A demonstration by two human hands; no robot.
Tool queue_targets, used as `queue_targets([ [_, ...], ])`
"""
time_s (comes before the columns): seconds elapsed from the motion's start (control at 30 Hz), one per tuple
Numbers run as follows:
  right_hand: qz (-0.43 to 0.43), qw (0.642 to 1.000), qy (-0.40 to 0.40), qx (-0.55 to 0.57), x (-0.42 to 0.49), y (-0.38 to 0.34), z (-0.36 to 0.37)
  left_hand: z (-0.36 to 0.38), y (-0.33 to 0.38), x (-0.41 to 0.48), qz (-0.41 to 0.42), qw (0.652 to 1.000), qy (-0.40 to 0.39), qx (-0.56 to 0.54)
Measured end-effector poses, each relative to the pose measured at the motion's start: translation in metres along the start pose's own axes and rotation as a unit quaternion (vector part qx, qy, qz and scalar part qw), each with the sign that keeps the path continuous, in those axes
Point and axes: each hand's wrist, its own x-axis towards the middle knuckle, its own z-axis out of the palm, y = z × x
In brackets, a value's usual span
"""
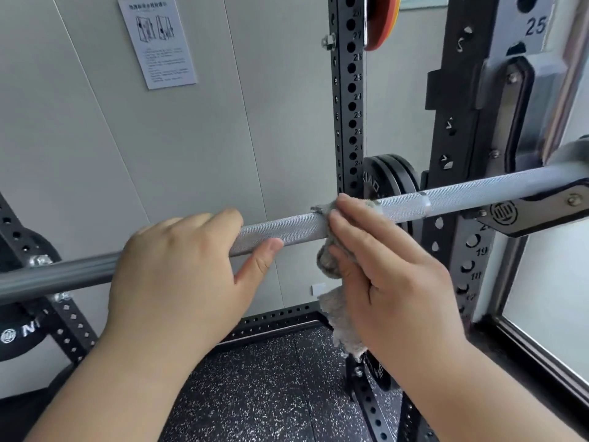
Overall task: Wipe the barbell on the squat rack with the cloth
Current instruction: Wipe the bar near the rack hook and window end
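**A Small Gym Room With a Squat Rack**

Under the fingers (353, 207) of the right hand (398, 282) runs a knurled barbell (287, 230). Behind the fingers stands a black upright (350, 90) with numbered holes, with black weight plates (392, 177) beside it. Far below the fingers lies a speckled rubber floor (271, 378). Up and left of them an instruction sheet (157, 43) hangs on the wall (239, 122).

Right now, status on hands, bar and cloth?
Left hand grips barbell. Right hand holds cloth wrapped on it. Nothing between cloth and rack hook.
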Motion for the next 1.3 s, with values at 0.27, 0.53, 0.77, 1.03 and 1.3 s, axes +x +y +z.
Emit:
queue_targets([
  [0.27, 0.020, 0.998, 0.001, -0.054, 0.014, -0.012, -0.005, -0.009, -0.010, 0.010, 0.046, 0.998, -0.029, 0.037],
  [0.53, 0.101, 0.992, 0.023, -0.067, 0.034, -0.016, -0.017, -0.009, 0.003, 0.045, 0.120, 0.983, -0.123, -0.065],
  [0.77, 0.108, 0.990, -0.006, -0.086, 0.023, -0.029, -0.013, 0.013, 0.008, 0.037, 0.155, 0.987, -0.036, -0.033],
  [1.03, 0.033, 0.992, 0.023, -0.120, 0.004, -0.012, -0.014, 0.024, 0.009, 0.035, 0.160, 0.986, 0.001, -0.044],
  [1.3, 0.073, 0.982, 0.049, -0.165, 0.016, -0.019, -0.007, 0.024, 0.011, 0.035, 0.166, 0.985, -0.007, -0.052],
])
